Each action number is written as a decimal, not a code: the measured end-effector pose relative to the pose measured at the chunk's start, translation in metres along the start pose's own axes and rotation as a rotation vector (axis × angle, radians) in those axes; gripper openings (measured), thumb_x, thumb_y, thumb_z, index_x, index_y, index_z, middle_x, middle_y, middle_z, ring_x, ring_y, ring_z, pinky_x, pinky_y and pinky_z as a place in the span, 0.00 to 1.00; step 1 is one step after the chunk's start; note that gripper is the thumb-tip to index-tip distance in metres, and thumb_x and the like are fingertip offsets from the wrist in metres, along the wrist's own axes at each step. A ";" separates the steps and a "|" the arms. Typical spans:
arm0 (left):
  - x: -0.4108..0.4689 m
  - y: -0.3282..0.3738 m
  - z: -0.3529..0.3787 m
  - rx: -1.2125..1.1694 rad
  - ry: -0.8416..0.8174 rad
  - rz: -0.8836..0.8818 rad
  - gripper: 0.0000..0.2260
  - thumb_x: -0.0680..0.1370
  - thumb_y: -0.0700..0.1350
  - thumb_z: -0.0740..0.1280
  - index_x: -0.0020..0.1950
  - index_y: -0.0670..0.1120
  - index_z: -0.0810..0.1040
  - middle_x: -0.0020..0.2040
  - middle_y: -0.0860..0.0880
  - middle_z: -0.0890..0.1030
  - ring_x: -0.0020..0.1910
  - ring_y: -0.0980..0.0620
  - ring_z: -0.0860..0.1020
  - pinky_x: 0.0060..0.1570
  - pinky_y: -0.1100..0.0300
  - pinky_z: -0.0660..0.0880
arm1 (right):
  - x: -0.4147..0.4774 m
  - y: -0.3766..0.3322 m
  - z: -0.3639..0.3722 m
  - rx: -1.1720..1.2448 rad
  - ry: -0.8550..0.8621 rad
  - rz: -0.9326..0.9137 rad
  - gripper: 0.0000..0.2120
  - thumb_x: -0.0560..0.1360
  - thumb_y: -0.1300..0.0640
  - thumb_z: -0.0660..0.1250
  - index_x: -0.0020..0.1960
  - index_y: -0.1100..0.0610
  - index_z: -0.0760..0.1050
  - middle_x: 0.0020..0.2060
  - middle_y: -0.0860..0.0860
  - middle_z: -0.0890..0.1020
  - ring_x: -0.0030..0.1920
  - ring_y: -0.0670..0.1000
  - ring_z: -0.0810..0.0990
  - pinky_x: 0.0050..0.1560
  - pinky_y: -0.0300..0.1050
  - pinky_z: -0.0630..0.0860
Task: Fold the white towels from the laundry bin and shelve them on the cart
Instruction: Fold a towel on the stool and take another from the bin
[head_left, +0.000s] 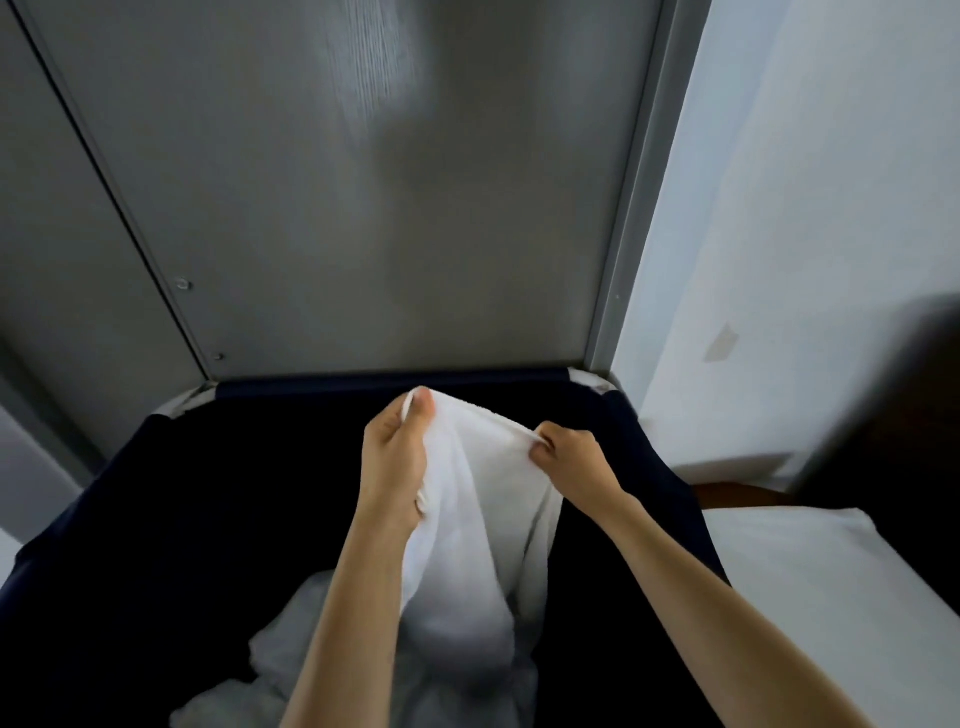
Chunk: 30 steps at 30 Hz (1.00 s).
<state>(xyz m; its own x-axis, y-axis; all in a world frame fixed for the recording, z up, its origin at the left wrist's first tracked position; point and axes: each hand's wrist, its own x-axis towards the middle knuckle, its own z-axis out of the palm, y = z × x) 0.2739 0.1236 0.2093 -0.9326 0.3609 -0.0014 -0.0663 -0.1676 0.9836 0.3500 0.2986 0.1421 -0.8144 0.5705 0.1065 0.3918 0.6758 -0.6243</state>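
Note:
A white towel (478, 499) hangs lifted over the dark navy laundry bin (208, 493). My left hand (395, 457) grips its upper edge, thumb on top near one corner. To the right, my right hand (566, 454) pinches the same edge, fingers curled round the hem. The cloth drapes down between my forearms. More white towels (291, 660) lie crumpled at the bottom of the bin, partly hidden by my arms.
A grey metal panel (363, 208) with a pale frame rises straight behind the bin. A white wall (779, 260) stands at the right, with a white flat surface (831, 597) below it and a dark blurred object (904, 415) at the far right.

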 end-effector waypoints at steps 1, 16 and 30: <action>-0.001 0.001 0.000 -0.110 0.029 -0.035 0.11 0.80 0.45 0.62 0.41 0.41 0.74 0.40 0.45 0.69 0.42 0.49 0.68 0.43 0.56 0.68 | 0.001 0.003 0.004 -0.011 0.000 0.016 0.15 0.76 0.59 0.61 0.32 0.55 0.61 0.27 0.50 0.68 0.28 0.50 0.66 0.32 0.46 0.63; -0.008 -0.008 -0.041 0.590 0.011 0.145 0.28 0.67 0.51 0.76 0.65 0.59 0.71 0.52 0.58 0.73 0.50 0.60 0.73 0.49 0.65 0.68 | -0.013 -0.062 -0.018 0.213 0.012 -0.141 0.08 0.73 0.68 0.56 0.39 0.59 0.71 0.33 0.54 0.77 0.32 0.48 0.72 0.29 0.37 0.65; -0.030 0.044 -0.020 0.009 0.044 0.305 0.17 0.77 0.46 0.66 0.28 0.47 0.72 0.27 0.53 0.66 0.29 0.56 0.64 0.30 0.62 0.63 | -0.043 -0.063 0.023 0.481 -0.098 -0.091 0.16 0.76 0.65 0.62 0.37 0.46 0.75 0.30 0.40 0.78 0.32 0.39 0.74 0.35 0.33 0.69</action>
<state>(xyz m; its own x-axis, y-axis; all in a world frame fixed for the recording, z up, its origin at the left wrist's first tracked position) 0.2920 0.0874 0.2491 -0.9233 0.2551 0.2870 0.2225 -0.2536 0.9414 0.3500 0.2210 0.1586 -0.8813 0.4574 0.1183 0.0944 0.4159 -0.9045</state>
